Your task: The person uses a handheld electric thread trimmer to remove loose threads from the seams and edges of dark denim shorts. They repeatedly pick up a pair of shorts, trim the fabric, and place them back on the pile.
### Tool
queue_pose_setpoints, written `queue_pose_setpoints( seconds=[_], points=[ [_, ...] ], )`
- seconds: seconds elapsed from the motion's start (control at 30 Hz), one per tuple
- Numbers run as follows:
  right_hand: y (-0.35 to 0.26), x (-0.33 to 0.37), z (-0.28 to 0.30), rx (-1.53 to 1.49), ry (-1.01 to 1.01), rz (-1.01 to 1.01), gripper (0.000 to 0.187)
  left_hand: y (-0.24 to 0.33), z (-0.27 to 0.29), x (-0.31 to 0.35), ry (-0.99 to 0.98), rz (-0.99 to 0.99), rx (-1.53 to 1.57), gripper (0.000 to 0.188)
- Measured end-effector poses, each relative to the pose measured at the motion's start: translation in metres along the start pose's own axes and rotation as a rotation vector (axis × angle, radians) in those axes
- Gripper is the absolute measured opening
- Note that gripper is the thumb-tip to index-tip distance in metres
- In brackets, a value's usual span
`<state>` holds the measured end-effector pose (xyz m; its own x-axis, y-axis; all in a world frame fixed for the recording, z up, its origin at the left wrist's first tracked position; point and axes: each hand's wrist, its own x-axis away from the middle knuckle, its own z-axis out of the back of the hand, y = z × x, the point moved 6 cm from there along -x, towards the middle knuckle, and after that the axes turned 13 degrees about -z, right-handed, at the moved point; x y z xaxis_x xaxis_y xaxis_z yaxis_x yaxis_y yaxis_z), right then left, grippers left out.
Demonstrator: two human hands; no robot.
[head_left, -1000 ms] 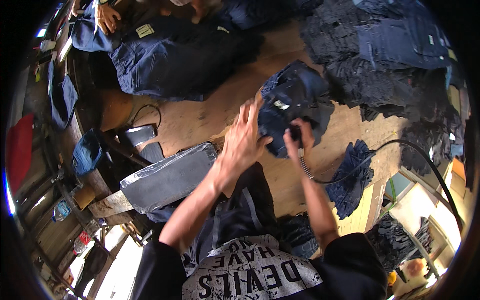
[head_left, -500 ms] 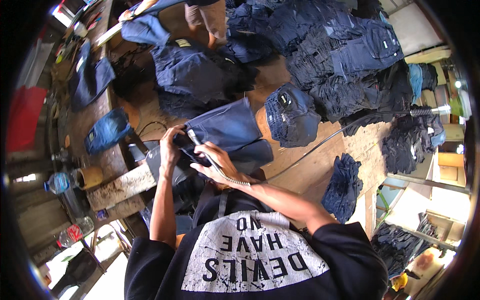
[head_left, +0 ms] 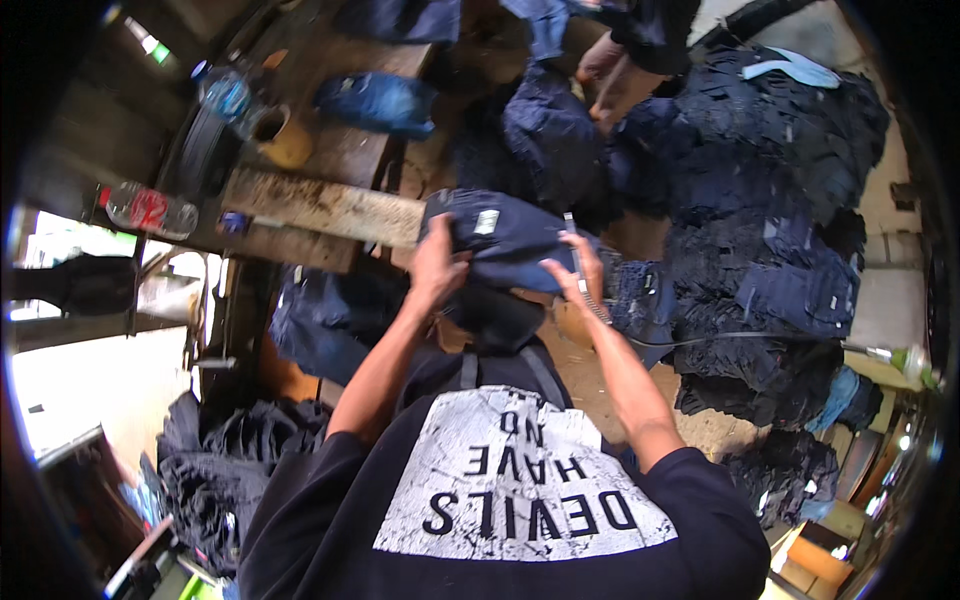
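Note:
A folded dark-blue denim garment [head_left: 515,240] with a pale label lies stretched between my hands, near the end of a worn wooden plank. My left hand [head_left: 435,268] is closed on its left end, thumb toward the near edge. At the garment's right end, my right hand [head_left: 585,270] holds a slim metal handpiece [head_left: 570,224] whose tip points away from me; my thumb stands apart from the fingers. A spring sleeve [head_left: 597,308] runs from the handpiece along my wrist. Whether the right fingers also grip the cloth, I cannot tell.
The wooden plank [head_left: 330,208] juts in from the left. Large piles of dark denim [head_left: 760,220] fill the right side. A black cable [head_left: 750,336] crosses at right. Plastic bottles [head_left: 150,210] and a folded blue denim piece [head_left: 378,104] lie at left. Another person's legs [head_left: 605,75] show at the far side.
My view has swung left. The garment now lies flatter, label upward, and my hands have moved farther apart along it. The handpiece stays in my right hand.

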<state>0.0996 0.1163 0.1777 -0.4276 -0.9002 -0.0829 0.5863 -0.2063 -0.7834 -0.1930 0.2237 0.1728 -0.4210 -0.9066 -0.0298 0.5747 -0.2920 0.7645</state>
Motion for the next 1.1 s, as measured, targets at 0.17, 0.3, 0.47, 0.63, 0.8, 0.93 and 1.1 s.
queue_pose_setpoints(
  seconds=[0.17, 0.3, 0.47, 0.63, 0.8, 0.93, 1.1],
  points=[
    [0.004, 0.008, -0.020, 0.012, 0.021, 0.095, 0.061, -0.018, 0.010, 0.009, 0.155, -0.155, -0.380, 0.080],
    [0.028, -0.002, -0.013, -0.005, -0.098, 0.035, 0.061, 0.030, -0.049, -0.010, 0.011, -0.284, -0.390, 0.079],
    [0.046, -0.009, 0.022, -0.251, 0.065, 0.090, 0.037, 0.032, -0.066, -0.039, -0.229, 0.064, -0.277, 0.081],
    [0.067, -0.029, 0.039, -0.644, 0.032, -0.045, 0.019, 0.011, -0.040, -0.018, 0.103, 0.133, 0.077, 0.085],
    [0.034, -0.055, 0.018, -0.511, -0.146, -0.165, 0.043, 0.011, -0.039, -0.017, 0.167, 0.082, 0.154, 0.088],
    [-0.028, -0.052, -0.031, -0.278, -0.290, 0.200, 0.024, 0.004, -0.039, -0.015, 0.150, 0.225, 0.268, 0.086],
    [-0.045, -0.043, -0.080, -0.337, -0.396, 0.437, 0.026, -0.002, -0.042, -0.007, 0.194, 0.179, 0.302, 0.084]
  ],
)
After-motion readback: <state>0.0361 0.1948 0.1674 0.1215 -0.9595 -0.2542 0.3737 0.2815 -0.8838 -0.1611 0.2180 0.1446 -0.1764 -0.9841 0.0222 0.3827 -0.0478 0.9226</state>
